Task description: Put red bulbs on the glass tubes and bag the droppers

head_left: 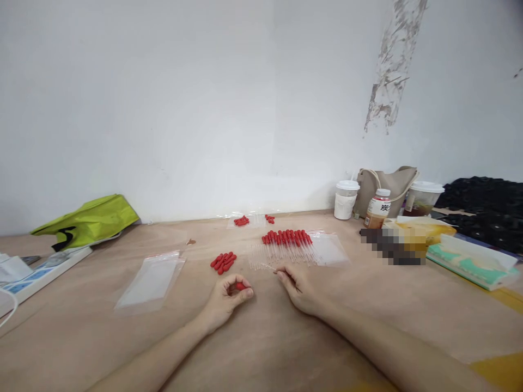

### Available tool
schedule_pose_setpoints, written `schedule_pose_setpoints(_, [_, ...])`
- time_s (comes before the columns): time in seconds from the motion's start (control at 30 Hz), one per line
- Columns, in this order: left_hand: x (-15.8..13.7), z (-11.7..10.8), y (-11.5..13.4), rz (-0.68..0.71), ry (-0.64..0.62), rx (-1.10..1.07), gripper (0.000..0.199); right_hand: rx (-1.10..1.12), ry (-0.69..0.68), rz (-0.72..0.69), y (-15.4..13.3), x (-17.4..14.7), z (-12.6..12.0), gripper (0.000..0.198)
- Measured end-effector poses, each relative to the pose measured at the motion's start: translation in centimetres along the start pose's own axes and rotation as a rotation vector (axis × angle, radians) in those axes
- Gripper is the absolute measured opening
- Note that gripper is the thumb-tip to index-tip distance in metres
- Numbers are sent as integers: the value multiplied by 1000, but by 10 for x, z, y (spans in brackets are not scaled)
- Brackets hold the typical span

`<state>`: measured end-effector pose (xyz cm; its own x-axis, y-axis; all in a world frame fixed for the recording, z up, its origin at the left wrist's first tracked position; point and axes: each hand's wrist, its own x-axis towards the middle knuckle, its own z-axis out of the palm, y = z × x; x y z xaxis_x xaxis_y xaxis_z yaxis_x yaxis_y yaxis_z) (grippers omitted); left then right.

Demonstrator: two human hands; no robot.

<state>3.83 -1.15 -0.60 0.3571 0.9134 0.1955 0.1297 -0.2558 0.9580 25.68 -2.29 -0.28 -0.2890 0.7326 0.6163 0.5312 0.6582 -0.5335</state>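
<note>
My left hand is curled around a red rubber bulb, part of which shows between thumb and fingers. Thumb and forefinger of my right hand pinch a thin clear dropper tube that points left. Just beyond my left hand lies a small pile of red rubber bulbs. Past my right hand, droppers with red bulbs lie side by side in a row. Several bare clear tubes lie at the left end of that row.
Clear zip bags lie at left, another bag beside the droppers. More red bulbs sit near the wall. At right stand a white cup, a bottle and a tissue pack. A power strip lies far left.
</note>
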Motion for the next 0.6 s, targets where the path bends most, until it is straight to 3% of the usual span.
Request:
schedule_pose_setpoints(0.13, [-3, 1, 1, -13, 36, 54, 32, -63, -56, -29, -6, -11, -3, 18])
schedule_pose_setpoints(0.37, [-8, 1, 2, 7, -36, -67, 38, -145, -107, -46, -10, -15, -2, 14])
schedule_pose_setpoints(0.6, [-9, 0, 0, 52, -80, -4, 36, -152, -113, -111, -9, -14, 1, 14])
